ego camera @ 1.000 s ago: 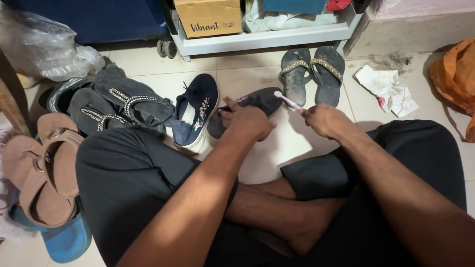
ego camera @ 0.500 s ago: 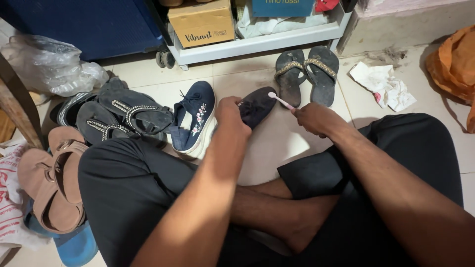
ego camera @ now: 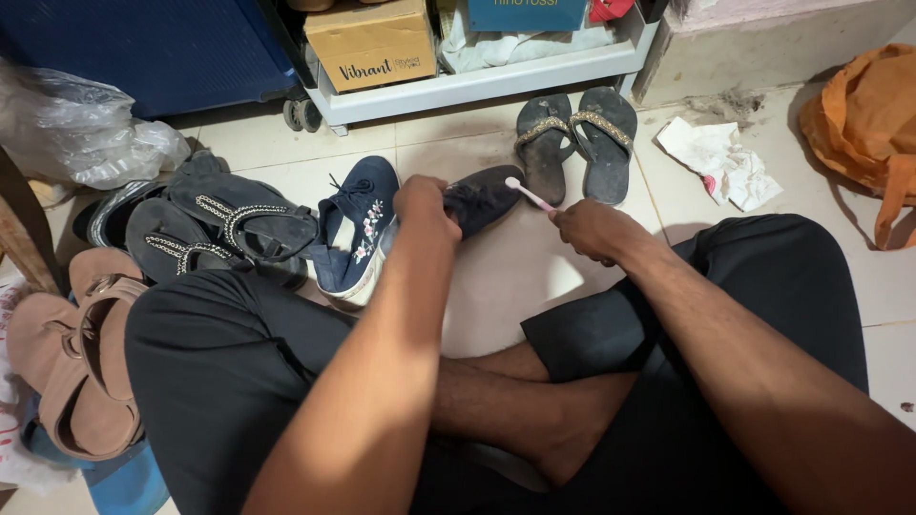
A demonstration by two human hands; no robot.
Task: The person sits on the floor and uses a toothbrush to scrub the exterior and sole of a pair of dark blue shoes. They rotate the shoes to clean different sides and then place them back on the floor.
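I sit cross-legged on a tiled floor in black trousers. My left hand (ego camera: 425, 205) grips a dark slip-on shoe (ego camera: 485, 195), holding it up off the floor. My right hand (ego camera: 592, 229) holds a pink and white toothbrush (ego camera: 528, 194), its head touching the shoe's toe end. Just left of the held shoe, a matching navy shoe with small flowers (ego camera: 358, 229) lies on the floor.
Dark sandals with beaded straps (ego camera: 224, 224) and tan sandals (ego camera: 72, 353) lie at my left. A pair of black flip-flops (ego camera: 577, 138) rests by a white shelf (ego camera: 477, 81) with a cardboard box (ego camera: 372, 43). Crumpled paper (ego camera: 720, 162) and an orange cloth (ego camera: 863, 124) lie right.
My left hand has lifted the dark shoe and turned it upward. The toothbrush has stayed at the shoe's toe. The view shifted slightly.
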